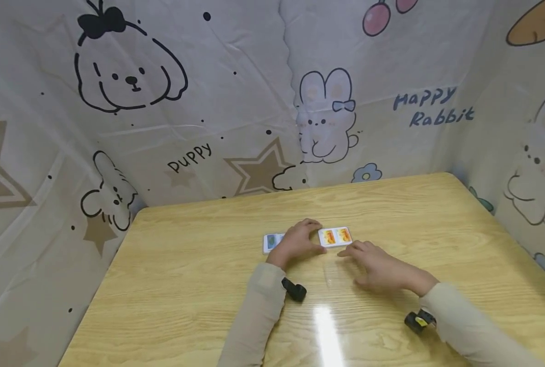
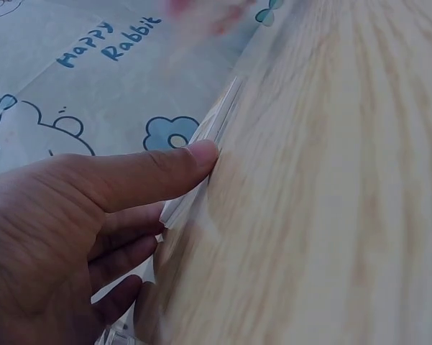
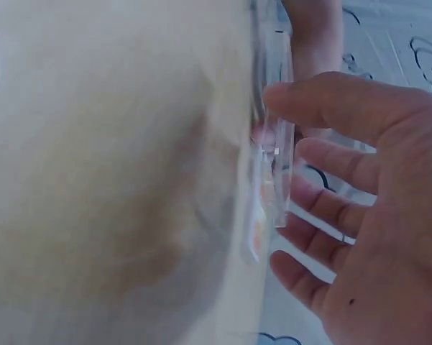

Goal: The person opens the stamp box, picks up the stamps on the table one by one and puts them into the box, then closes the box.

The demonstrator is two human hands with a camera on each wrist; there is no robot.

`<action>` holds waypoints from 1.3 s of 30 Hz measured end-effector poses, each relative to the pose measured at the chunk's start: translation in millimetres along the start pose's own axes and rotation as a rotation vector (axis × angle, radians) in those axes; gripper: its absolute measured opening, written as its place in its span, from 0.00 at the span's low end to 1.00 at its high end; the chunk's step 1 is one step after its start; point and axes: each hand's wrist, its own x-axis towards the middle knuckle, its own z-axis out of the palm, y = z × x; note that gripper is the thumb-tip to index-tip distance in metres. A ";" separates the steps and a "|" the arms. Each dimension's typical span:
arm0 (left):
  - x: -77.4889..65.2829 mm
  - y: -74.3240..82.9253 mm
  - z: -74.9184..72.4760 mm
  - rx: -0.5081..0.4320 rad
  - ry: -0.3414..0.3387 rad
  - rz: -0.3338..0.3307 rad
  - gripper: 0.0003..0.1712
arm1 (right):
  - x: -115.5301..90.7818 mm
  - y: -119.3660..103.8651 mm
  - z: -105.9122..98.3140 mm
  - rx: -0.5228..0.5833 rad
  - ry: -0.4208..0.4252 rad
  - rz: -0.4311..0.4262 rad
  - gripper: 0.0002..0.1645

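Observation:
In the middle of the table, my left hand [image 1: 298,240] pinches a flat white picture card [image 1: 335,237] showing two orange pictures. The left wrist view shows the thumb along the card's white edge [image 2: 226,108], with the other fingers behind. Partly covered by this hand, a second white card [image 1: 270,243] with a blue-green picture lies at its left. My right hand [image 1: 384,267], somewhat blurred, is to the right and nearer. Its thumb and fingertips are at a clear plastic case [image 3: 277,65], seen edge-on in the right wrist view and faintly outlined in the head view.
Beneath everything is a light wood-grain table [image 1: 185,306], with a glare streak near its front. A cartoon-printed cloth [image 1: 235,112] hangs behind and along both sides. Black wrist cameras [image 1: 294,289] sit over both beige sleeves.

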 end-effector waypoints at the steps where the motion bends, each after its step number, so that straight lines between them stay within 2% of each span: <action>1: 0.3 -0.6 0.0 0.002 0.002 0.001 0.40 | 4.2 1.9 -3.0 -0.003 0.016 -0.007 0.33; 5: 1.9 -4.5 0.5 0.010 0.014 0.009 0.38 | 23.5 10.3 -13.4 -0.027 0.053 -0.023 0.29; 10: 1.3 -4.5 -0.4 -0.031 0.009 0.007 0.39 | 45.6 20.6 -19.7 -0.037 0.041 -0.001 0.27; 14: 0.5 -1.0 -0.4 -0.070 -0.007 0.000 0.42 | 55.2 27.9 -19.6 -0.024 0.026 0.027 0.26; 23: 2.7 -0.1 2.6 -0.076 -0.009 0.006 0.43 | 63.3 41.9 -15.8 0.016 0.004 0.047 0.25; 31: 3.6 -3.8 3.5 -0.075 0.003 0.005 0.38 | 67.8 46.6 -12.9 0.019 -0.008 0.051 0.24; 39: 0.2 -3.6 0.1 -0.035 0.001 0.010 0.37 | 68.7 49.4 -8.6 0.068 -0.004 0.050 0.24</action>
